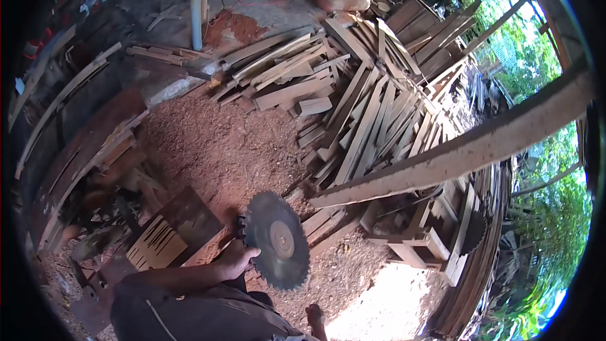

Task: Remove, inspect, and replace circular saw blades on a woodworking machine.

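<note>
A large toothed circular saw blade (278, 240), dark with a hub hole in the middle, is gripped at its left edge by my left hand (237, 260), thumb over the rim. What appears to be my right hand (315, 316) shows small near the lower edge, apart from the blade; I cannot make out whether its fingers hold anything. Left of the blade stands a dark metal saw table (196, 211) with a pale slotted wooden insert (154, 243). Another dark toothed blade (473, 233) is partly visible by a wooden frame (435, 249) on the right.
A big pile of cut planks (353, 107) lies ahead on sawdust-strewn ground (202, 145). A long timber beam (454, 151) slants across the right side. A pale post (196, 12) and red tanks (341, 1) are at the back. Curved-looking boards (63, 101) line the left.
</note>
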The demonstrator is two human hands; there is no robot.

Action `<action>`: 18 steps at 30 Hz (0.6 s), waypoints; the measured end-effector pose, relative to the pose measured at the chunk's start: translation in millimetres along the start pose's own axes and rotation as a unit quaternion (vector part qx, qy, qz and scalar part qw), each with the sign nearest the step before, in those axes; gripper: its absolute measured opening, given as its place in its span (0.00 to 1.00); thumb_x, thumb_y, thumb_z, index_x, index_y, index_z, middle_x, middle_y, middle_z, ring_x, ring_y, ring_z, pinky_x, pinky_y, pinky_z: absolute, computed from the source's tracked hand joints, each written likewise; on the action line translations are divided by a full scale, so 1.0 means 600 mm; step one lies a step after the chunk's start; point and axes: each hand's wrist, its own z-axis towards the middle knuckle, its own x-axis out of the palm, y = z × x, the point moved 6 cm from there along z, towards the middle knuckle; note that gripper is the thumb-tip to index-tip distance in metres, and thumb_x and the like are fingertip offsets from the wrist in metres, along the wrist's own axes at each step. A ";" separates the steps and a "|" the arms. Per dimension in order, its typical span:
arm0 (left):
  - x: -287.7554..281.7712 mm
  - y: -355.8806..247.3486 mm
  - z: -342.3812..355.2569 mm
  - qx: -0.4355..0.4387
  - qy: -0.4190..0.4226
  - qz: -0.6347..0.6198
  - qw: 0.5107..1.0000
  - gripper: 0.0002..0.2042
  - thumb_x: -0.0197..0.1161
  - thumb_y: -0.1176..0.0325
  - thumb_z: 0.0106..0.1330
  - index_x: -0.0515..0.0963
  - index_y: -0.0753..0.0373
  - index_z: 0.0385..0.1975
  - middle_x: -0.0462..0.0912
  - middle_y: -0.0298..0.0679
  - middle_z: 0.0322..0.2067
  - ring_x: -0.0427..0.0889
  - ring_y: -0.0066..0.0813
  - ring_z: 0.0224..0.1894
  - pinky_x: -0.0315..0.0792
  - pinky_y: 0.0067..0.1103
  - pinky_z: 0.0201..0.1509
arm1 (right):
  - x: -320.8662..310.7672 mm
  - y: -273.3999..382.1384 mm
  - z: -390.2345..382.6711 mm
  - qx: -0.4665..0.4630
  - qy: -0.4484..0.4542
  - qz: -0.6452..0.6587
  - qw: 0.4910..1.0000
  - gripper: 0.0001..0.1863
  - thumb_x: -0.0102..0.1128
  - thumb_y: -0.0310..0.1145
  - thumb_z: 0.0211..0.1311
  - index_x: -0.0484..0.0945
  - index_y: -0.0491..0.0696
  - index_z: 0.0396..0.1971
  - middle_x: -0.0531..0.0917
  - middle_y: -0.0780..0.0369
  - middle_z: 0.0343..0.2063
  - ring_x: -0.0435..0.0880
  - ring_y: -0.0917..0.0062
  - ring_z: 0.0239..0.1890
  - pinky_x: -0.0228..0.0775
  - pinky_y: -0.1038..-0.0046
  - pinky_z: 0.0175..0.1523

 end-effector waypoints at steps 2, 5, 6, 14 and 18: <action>0.007 -0.037 0.070 -0.074 -0.025 0.058 0.995 0.19 0.60 0.73 0.59 0.69 0.63 0.52 0.78 0.39 0.40 0.81 0.30 0.36 0.78 0.28 0.34 | -0.045 -0.003 0.033 0.048 0.050 0.176 0.982 0.15 0.64 0.49 0.54 0.77 0.54 0.34 0.80 0.59 0.23 0.81 0.69 0.28 0.74 0.64 0.32; 0.007 -0.090 0.144 -0.127 -0.061 0.045 0.989 0.18 0.60 0.71 0.60 0.70 0.64 0.50 0.78 0.41 0.38 0.81 0.33 0.38 0.78 0.33 0.37 | -0.147 0.048 0.085 0.057 0.120 0.163 0.978 0.18 0.63 0.53 0.52 0.75 0.54 0.30 0.81 0.59 0.22 0.84 0.62 0.30 0.74 0.60 0.37; 0.013 -0.116 0.167 -0.147 -0.085 0.000 0.985 0.17 0.60 0.71 0.60 0.71 0.65 0.49 0.78 0.41 0.38 0.81 0.34 0.39 0.79 0.35 0.38 | -0.156 0.037 0.124 -0.005 0.114 0.130 0.985 0.17 0.63 0.52 0.52 0.75 0.54 0.31 0.81 0.60 0.22 0.84 0.64 0.27 0.76 0.61 0.34; -0.081 -0.142 0.330 -0.100 -0.325 -0.142 0.930 0.08 0.60 0.72 0.60 0.78 0.66 0.38 0.82 0.47 0.36 0.83 0.40 0.38 0.79 0.32 0.42 | -0.325 0.287 0.461 -0.019 0.173 0.269 0.947 0.10 0.62 0.44 0.62 0.74 0.55 0.30 0.76 0.64 0.20 0.78 0.76 0.16 0.73 0.69 0.19; -0.107 -0.206 0.347 0.144 -0.369 0.116 0.911 0.11 0.59 0.74 0.60 0.76 0.67 0.42 0.81 0.42 0.39 0.82 0.35 0.41 0.79 0.31 0.41 | -0.407 0.468 0.677 -0.045 0.157 0.196 0.967 0.10 0.60 0.43 0.61 0.78 0.52 0.30 0.80 0.59 0.27 0.81 0.61 0.27 0.75 0.60 0.28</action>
